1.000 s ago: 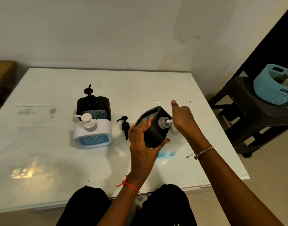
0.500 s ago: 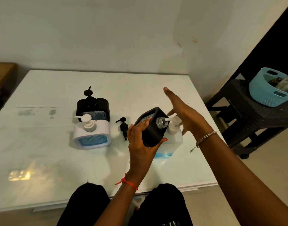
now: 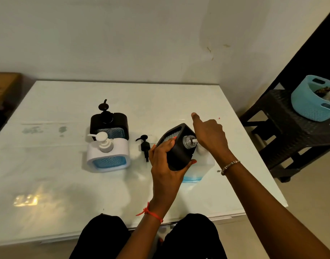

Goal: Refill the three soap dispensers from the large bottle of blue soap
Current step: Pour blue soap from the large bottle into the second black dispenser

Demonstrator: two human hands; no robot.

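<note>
My left hand (image 3: pixel 166 165) grips a black soap dispenser (image 3: pixel 179 154) with no pump in it, tilted so its open clear neck (image 3: pixel 188 142) meets the white spout of the large bottle of blue soap (image 3: pixel 199 169). My right hand (image 3: pixel 209 135) presses down on the bottle's pump head, thumb sticking up; the pump head is hidden under it. Only a low band of blue shows at the bottle's base. A loose black pump (image 3: pixel 144 145) lies on the table left of the held dispenser. A white dispenser (image 3: pixel 108 156) and a second black dispenser (image 3: pixel 121 120) stand further left, pumps fitted.
The white table (image 3: pixel 67 184) has its right edge close to the large bottle and a wall behind it. A dark stool (image 3: pixel 284 128) to the right carries a light blue basket (image 3: pixel 310 101). My knees show below the table's front edge.
Half a second ago my right hand was lifted with fingers spread above the pump; it has come back down onto the pump head. The left hand keeps the black dispenser tilted at the spout.
</note>
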